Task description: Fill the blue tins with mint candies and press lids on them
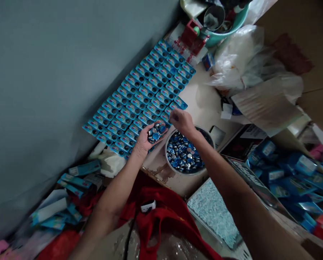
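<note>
My left hand [144, 140] is cupped palm up under a heap of small round blue-and-silver caps [156, 136]. To its right, my right hand [182, 121] hangs over the lower right edge of the laid-out cards, fingers pinched together; what they hold, if anything, is hidden. Blue printed cards [139, 94] lie in close slanting rows on the table, most showing a dark round spot at one end. Below my right forearm stands a round metal bowl [167, 159] filled with more of the same caps [180, 150].
A clear tub of pale blue granules [214, 207] sits below the bowl. Blue boxes [288, 177] pile up at right, near a dark carton [245, 142]. Plastic bags [234, 59] and a teal basin [238, 23] stand at the back. A grey wall [55, 65] borders the left.
</note>
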Demonstrator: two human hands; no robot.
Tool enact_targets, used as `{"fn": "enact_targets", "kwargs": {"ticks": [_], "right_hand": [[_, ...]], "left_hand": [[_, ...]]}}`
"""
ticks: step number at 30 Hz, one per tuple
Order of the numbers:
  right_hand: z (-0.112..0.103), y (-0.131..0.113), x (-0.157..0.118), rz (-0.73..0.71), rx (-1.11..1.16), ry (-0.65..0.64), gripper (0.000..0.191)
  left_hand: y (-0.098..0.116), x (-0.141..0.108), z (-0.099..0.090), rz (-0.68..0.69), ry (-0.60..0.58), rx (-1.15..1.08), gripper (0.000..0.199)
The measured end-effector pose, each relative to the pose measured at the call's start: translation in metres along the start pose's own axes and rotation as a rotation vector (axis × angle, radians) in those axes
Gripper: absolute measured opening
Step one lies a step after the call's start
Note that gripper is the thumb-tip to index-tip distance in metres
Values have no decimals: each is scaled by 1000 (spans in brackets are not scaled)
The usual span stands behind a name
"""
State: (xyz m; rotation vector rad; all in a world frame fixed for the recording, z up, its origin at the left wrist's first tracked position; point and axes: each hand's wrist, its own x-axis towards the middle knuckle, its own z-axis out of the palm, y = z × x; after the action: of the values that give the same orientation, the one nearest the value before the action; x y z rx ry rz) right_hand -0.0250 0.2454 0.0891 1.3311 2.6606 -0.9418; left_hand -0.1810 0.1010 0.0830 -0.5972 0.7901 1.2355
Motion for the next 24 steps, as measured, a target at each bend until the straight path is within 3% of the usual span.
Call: {"fn": "enact_targets", "kwargs": {"ticks": [3, 6, 11, 15, 18, 24], "right_hand": [[21, -3, -39, -127, 146, 77, 16], [38, 5, -61, -167, 214, 158, 15], [44, 18, -69, -196, 395, 276, 12], [37, 12, -66, -128, 597, 329, 7], [32, 5, -60, -72, 726, 312, 7], [32, 8, -45, 107, 1001, 131, 25]], "left_hand": [[-8, 2, -2, 12, 50, 34, 31], [-18, 4, -1, -3, 72, 62, 25], [-27, -2, 3, 6, 63, 58, 25], [-22, -5, 9, 4, 41, 52, 27], [-14, 1, 9, 16, 24, 69, 25], [1, 11, -7, -24, -1, 103, 28]]}}
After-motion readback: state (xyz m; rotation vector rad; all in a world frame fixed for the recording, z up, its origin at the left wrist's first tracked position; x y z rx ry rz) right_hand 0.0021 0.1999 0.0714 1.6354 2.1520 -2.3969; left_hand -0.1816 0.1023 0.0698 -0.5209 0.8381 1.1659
